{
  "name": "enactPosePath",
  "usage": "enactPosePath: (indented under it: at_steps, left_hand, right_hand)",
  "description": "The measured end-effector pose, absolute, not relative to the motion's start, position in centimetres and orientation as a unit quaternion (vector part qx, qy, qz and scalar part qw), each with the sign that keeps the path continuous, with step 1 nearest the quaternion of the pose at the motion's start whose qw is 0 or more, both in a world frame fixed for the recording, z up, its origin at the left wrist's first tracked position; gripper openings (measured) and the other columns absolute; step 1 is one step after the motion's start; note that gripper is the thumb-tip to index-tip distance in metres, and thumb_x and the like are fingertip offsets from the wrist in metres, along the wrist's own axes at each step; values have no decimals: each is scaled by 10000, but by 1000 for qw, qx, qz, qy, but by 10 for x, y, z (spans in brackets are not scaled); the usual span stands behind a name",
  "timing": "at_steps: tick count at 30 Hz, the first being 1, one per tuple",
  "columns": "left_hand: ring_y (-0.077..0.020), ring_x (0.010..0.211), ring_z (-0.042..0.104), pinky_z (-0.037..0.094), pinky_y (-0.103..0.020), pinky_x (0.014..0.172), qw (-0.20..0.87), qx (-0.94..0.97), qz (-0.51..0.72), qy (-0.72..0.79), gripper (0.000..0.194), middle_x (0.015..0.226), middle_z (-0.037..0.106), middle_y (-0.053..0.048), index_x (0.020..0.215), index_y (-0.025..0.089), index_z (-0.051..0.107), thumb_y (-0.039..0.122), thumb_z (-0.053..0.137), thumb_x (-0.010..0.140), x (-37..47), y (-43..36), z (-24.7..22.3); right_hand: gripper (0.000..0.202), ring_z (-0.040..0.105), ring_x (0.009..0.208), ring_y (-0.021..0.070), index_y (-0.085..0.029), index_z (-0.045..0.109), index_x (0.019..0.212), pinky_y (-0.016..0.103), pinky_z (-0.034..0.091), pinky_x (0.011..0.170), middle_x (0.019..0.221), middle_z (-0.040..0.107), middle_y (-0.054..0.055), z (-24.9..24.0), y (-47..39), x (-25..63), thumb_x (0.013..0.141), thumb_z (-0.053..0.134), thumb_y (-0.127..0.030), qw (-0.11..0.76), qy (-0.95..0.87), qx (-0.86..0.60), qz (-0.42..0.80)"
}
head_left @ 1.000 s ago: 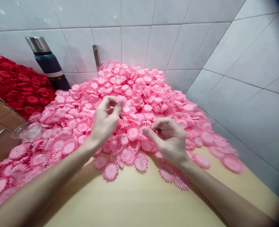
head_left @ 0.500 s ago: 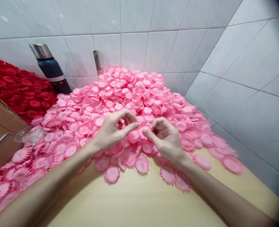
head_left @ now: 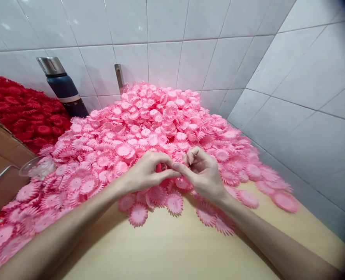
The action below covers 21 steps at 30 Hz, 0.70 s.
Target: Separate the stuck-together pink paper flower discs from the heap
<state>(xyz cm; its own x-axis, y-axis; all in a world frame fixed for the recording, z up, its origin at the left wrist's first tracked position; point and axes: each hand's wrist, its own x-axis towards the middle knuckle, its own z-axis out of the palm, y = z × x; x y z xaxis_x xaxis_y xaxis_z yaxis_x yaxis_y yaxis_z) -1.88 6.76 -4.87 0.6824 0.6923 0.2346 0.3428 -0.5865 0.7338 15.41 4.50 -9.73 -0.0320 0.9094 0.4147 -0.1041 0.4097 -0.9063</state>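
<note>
A large heap of pink fringed discs (head_left: 149, 116) lies against the wall. In front of its middle, my left hand (head_left: 152, 171) and my right hand (head_left: 203, 173) meet at the fingertips. A pink disc, mostly covered by the fingers, is pinched in my right hand. My left thumb and fingers close at its left side; whether they grip this disc too is hidden. Several single discs (head_left: 138, 214) lie flat on the table just below the hands.
Left of the heap are a dark blue bottle (head_left: 66, 91), a red heap (head_left: 23, 112), a cardboard box (head_left: 6, 163) and a clear plastic dish (head_left: 38, 167). Tiled walls (head_left: 303, 77) bound the wooden table (head_left: 166, 249) behind and right.
My left hand has moved right and slightly down until its fingertips meet those of my right hand. Its thumb and fingers have closed, and the disc is now more hidden.
</note>
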Motion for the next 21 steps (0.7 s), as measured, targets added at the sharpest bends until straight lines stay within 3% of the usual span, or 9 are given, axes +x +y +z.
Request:
enactPosePath:
  at_steps: [7,15,21]
  left_hand:
    - [-120,654,547,439,-254,624,353,838,255,330,181,717,631,-4,760,159,641,273,575,884,-21,69,-45]
    - [-158,687,583,457,-292,642,346,745,357,444,154,735,659,-16,730,176,658,263,589,835,-18,68,-42]
    - [-124,570,497,409,-255,518,338,670,454,480,185,670,550,11,732,188,546,264,480,887,-24,77,-44]
  right_hand:
    - [254,470,578,86,-198,513,749,220,408,528,665,501,-46,-100,48,157,771,761,-245,595,-605,-343,402]
    - [267,455,602,102,-207,501,733,251,397,547,689,475,-41,-95,48,156,763,766,-226,612,-602,-370,355]
    - [245,436,586,100,-209,476,741,254,375,525,695,463,-41,-92,45,156,799,712,-179,627,-598,-360,346]
